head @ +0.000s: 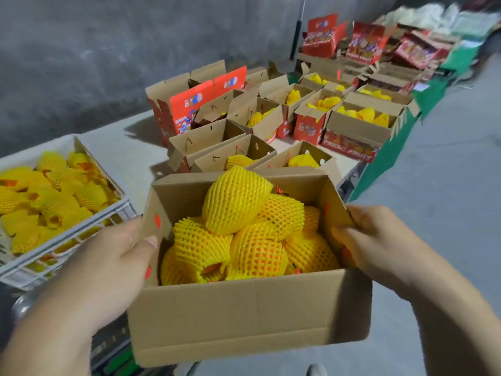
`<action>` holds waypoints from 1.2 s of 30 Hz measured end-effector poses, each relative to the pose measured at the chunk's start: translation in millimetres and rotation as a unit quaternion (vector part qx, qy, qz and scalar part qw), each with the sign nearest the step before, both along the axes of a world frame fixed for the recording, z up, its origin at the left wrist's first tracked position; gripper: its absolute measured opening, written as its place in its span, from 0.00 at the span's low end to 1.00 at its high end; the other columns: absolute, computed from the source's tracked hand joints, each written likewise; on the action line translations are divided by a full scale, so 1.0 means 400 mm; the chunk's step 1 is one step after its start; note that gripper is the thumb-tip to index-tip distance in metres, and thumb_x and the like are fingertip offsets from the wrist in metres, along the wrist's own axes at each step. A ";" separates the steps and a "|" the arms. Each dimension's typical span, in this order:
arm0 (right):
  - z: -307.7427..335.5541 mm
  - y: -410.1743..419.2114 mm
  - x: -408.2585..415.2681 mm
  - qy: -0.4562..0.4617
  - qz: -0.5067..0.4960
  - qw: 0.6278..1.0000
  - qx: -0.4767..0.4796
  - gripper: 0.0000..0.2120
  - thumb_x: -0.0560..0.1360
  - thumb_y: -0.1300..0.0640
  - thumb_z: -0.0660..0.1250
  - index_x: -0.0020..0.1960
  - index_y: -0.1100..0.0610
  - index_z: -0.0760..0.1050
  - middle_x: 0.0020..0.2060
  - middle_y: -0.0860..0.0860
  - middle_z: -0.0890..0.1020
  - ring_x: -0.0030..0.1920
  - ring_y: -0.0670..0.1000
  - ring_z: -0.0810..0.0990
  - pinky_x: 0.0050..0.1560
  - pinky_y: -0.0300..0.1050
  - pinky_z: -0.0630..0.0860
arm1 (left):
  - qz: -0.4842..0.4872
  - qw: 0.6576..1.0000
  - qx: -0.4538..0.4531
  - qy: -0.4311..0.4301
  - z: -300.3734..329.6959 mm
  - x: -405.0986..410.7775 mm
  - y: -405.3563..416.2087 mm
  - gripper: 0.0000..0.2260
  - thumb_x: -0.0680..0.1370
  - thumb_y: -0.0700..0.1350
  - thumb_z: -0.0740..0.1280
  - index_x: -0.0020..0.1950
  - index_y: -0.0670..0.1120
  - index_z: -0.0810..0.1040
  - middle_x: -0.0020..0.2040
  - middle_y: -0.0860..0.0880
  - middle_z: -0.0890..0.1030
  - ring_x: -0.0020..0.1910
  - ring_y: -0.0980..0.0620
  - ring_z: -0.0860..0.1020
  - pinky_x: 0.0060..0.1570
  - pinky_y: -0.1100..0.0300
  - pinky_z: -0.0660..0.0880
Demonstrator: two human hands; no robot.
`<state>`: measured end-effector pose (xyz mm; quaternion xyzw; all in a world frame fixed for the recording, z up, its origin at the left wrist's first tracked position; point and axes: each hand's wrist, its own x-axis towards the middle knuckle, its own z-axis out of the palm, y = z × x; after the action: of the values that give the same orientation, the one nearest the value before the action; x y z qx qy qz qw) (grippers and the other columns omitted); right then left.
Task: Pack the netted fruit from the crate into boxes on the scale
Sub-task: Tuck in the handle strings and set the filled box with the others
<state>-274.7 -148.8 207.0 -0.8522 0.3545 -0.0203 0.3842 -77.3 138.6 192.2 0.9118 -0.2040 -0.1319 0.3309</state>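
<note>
We hold a full box of netted fruit in both hands.

At the surface's left edge sits the crate (65, 234); our left hand (108, 256) and right hand (379, 240) clamp their fingers on the side walls of the open box (244, 308), netted fruit (235, 199) heaped inside.

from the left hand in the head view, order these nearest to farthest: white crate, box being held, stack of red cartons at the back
1. Box being held: gripped at its left wall by the left hand.
2. White crate: just left of the hand.
3. Stack of red cartons: far back, upper right.
</note>
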 end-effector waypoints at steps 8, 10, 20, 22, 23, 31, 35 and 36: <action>0.022 -0.458 -0.245 0.010 -0.079 0.995 -0.056 0.16 0.85 0.52 0.60 0.40 0.55 0.77 0.29 0.51 0.78 0.31 0.51 0.74 0.32 0.52 0.73 | -0.088 0.995 -0.028 0.044 -0.029 -0.136 -0.561 0.13 0.87 0.52 0.61 0.68 0.66 0.77 0.52 0.62 0.86 0.53 0.54 0.83 0.53 0.51 0.79; 0.031 -0.562 -0.287 0.008 -0.106 0.992 -0.072 0.17 0.84 0.54 0.61 0.38 0.56 0.75 0.26 0.49 0.75 0.29 0.51 0.72 0.31 0.47 0.69 | -0.105 0.991 -0.052 0.070 -0.033 -0.160 -0.694 0.14 0.87 0.51 0.61 0.71 0.62 0.77 0.56 0.59 0.86 0.57 0.52 0.83 0.58 0.48 0.79; -0.016 -0.964 -0.300 -0.052 -0.200 0.973 -0.100 0.12 0.80 0.60 0.62 0.37 0.59 0.74 0.27 0.52 0.76 0.31 0.57 0.74 0.33 0.49 0.69 | -0.162 0.985 -0.061 0.010 -0.031 -0.062 -1.232 0.13 0.86 0.50 0.62 0.70 0.53 0.78 0.56 0.50 0.84 0.59 0.41 0.81 0.60 0.44 0.78; -0.041 -1.045 -0.275 -0.062 -0.221 0.969 -0.096 0.12 0.79 0.60 0.63 0.37 0.58 0.75 0.27 0.54 0.77 0.32 0.58 0.75 0.33 0.50 0.70 | -0.175 0.983 -0.057 -0.001 -0.041 -0.021 -1.339 0.13 0.86 0.50 0.63 0.69 0.51 0.78 0.56 0.46 0.84 0.60 0.38 0.80 0.54 0.48 0.75; -0.053 -1.088 -0.259 -0.065 -0.229 0.967 -0.093 0.11 0.79 0.60 0.63 0.38 0.58 0.75 0.28 0.54 0.78 0.32 0.60 0.76 0.33 0.49 0.71 | -0.185 0.981 -0.053 -0.002 -0.045 0.004 -1.396 0.14 0.86 0.50 0.63 0.71 0.52 0.77 0.60 0.47 0.84 0.62 0.40 0.80 0.56 0.49 0.76; -0.151 -1.392 -0.052 -0.105 -0.325 0.940 -0.014 0.10 0.77 0.62 0.62 0.37 0.58 0.73 0.24 0.46 0.72 0.29 0.50 0.69 0.34 0.49 0.66 | -0.276 0.961 -0.026 0.013 -0.061 0.271 -1.815 0.19 0.87 0.50 0.61 0.79 0.56 0.70 0.72 0.52 0.79 0.72 0.45 0.75 0.70 0.42 0.74; -0.235 -1.475 0.098 -0.164 -0.356 0.917 0.071 0.19 0.74 0.67 0.60 0.31 0.48 0.74 0.23 0.42 0.72 0.27 0.45 0.68 0.28 0.41 0.64 | -0.290 0.957 -0.025 0.018 -0.119 0.429 -1.983 0.18 0.88 0.49 0.60 0.79 0.55 0.72 0.69 0.52 0.80 0.70 0.46 0.77 0.71 0.42 0.73; -0.258 -1.489 0.137 -0.176 -0.360 0.911 0.093 0.22 0.74 0.69 0.59 0.30 0.47 0.75 0.23 0.41 0.73 0.25 0.42 0.67 0.26 0.39 0.64 | -0.282 0.959 -0.022 0.022 -0.146 0.465 -2.014 0.18 0.88 0.48 0.60 0.78 0.55 0.72 0.69 0.51 0.80 0.69 0.46 0.77 0.71 0.42 0.73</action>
<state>-219.8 -744.5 103.9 -0.6094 0.5644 -0.2740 0.4849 108.7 -667.0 133.8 0.8063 -0.4488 -0.2355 0.3049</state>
